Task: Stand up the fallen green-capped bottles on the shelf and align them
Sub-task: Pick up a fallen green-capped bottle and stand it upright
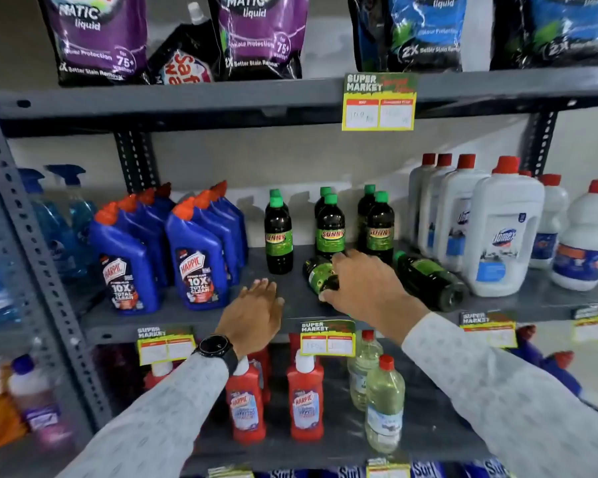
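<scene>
Head view, middle shelf [194, 322], centre of frame. Six green-capped bottles stand upright in three front-and-back pairs: left pair [279, 232], middle pair [330, 225], right pair [379, 227]. The pairs sit roughly in a row, though spacing looks uneven and the left pair is set apart from the others.

Two bottles lie down. One fallen bottle [320, 274] sits just in front of the middle pair, centre of frame. Its long axis runs diagonally, from upper left toward lower right and the shelf's front edge. Which end carries the cap I cannot tell; the hand covers the near end. The second fallen bottle [428, 277] lies right of centre, just beside the white Domex jugs [504, 229]. Its green cap points to the upper left, toward the back of the shelf; its base faces lower right, toward the front edge.

Right hand [363, 284]: curled over the first fallen bottle, fingers wrapping its body, a grip apparently formed. Bottle not yet raised.

Left hand [256, 308]: flat, fingers spread, empty, hovering over bare shelf to the left of the gripped bottle, right of the blue Harpic bottles [201, 257].

Judgement: early-to-mid stage. Both fallen bottles are unrighted; aligning the row follows.
</scene>
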